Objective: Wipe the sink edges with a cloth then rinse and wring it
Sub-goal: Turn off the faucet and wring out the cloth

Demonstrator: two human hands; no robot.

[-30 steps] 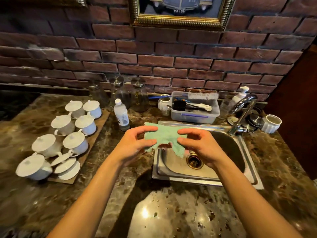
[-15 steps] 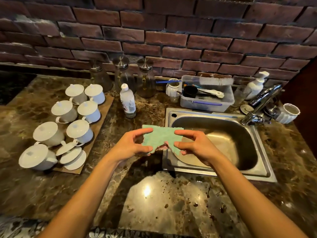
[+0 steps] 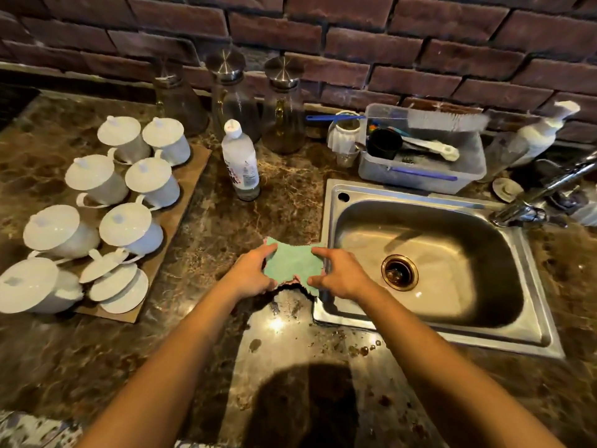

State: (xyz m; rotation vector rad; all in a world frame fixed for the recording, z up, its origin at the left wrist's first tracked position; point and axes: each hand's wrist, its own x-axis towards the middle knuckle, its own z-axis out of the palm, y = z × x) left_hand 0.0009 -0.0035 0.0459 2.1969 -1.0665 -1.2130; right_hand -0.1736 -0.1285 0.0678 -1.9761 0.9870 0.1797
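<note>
A green cloth (image 3: 293,265) with a pink underside is stretched flat between both hands, just left of the steel sink's left rim (image 3: 327,221). My left hand (image 3: 248,276) pinches the cloth's left edge and my right hand (image 3: 339,274) pinches its right edge, partly over the sink's left rim. The sink basin looks dry, with a brass-coloured drain (image 3: 399,272) in the middle. The chrome tap (image 3: 536,198) stands at the sink's back right corner, with no water running.
Several white lidded cups (image 3: 129,227) sit on a brown board at left. A plastic bottle (image 3: 240,160), three glass jars (image 3: 284,108), a clear tub with brushes (image 3: 423,156) and a soap dispenser (image 3: 536,134) line the back. Brown stains dot the marble counter (image 3: 323,344) in front.
The cloth and both hands have come down and leftward from above the sink basin to the counter at the sink's left rim. The camera has tilted down.
</note>
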